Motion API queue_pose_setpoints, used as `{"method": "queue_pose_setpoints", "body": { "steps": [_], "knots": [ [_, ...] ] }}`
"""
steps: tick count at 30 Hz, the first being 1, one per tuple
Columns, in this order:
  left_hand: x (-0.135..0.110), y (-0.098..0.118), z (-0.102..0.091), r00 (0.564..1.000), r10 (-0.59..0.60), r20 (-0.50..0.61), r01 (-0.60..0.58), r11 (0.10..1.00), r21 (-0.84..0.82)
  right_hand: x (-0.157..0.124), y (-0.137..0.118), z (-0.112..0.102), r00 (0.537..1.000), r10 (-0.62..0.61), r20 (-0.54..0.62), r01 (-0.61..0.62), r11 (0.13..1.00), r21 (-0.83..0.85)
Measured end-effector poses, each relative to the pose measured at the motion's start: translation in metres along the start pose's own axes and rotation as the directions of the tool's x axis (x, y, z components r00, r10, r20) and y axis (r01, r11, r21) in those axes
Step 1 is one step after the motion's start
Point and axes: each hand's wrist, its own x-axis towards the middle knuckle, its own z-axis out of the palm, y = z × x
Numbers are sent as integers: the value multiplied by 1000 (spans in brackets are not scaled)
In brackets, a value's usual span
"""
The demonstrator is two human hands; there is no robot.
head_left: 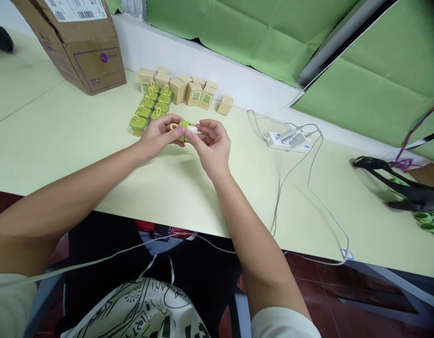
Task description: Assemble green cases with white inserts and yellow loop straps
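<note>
My left hand [156, 139] pinches a small green lid [186, 124] with a pale yellow loop [174, 126] at its left end. My right hand [216, 146] closes its thumb and fingers on a white piece [191, 129] set against the lid's right side. Whether the two parts are joined is hidden by my fingers. Just behind my left hand, several small clear containers [137, 124] with green lids and yellow loops stand in two rows.
Several small brown boxes [194, 94] line the white wall. A large cardboard box [93, 61] stands at the back left. On the right are a white power strip [289, 142] with cables and a black frame-like object [407, 183]. The table's front edge runs below my forearms.
</note>
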Motion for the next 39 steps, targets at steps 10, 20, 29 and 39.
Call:
{"method": "queue_pose_setpoints", "body": {
  "steps": [10,20,29,39],
  "knots": [
    [-3,5,0,998,-62,12,62,997,-49,4,0,-5,999,11,31,-10,1000,-25],
    [-2,8,-3,996,-85,-9,85,996,-37,3,-10,-7,996,58,63,-58,998,1],
    [-3,9,2,996,-79,31,80,996,-50,6,6,-10,996,73,41,-72,997,-41],
    [-1,9,-1,996,-89,-32,88,996,-32,-2,-10,-4,999,1,-35,-3,999,-49]
  ]
}}
